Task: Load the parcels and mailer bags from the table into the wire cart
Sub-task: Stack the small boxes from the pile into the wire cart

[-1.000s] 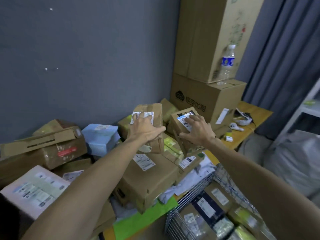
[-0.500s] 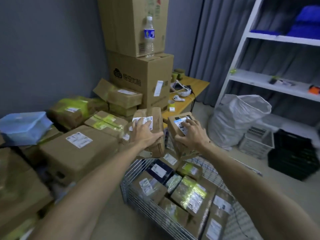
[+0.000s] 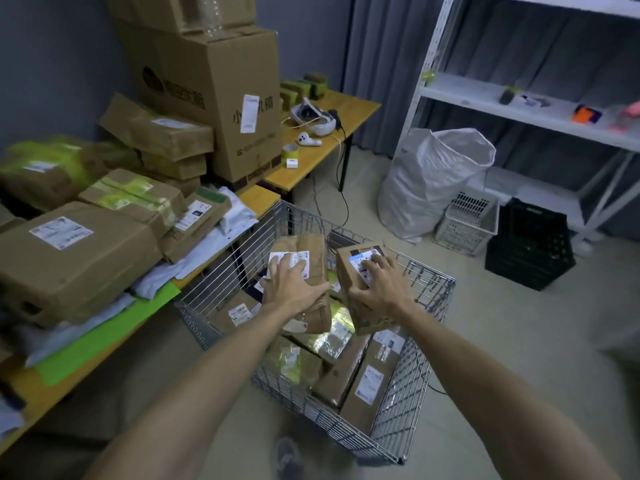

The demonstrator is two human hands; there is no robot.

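Over the wire cart (image 3: 412, 382), the left hand (image 3: 294, 289) is clamping its fingers on a paper-wrapped parcel (image 3: 313, 251) and the right hand (image 3: 381, 289) is curling its fingers round a small box (image 3: 348, 275). Both are gripped from above, likely for lowering straight onto the packages (image 3: 367, 382) inside.

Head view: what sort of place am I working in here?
Probably a small parcel-sorting or mail storeroom: labelled parcels piled on the table, a wire cart holding more, and white metal shelving beside a big white sack.
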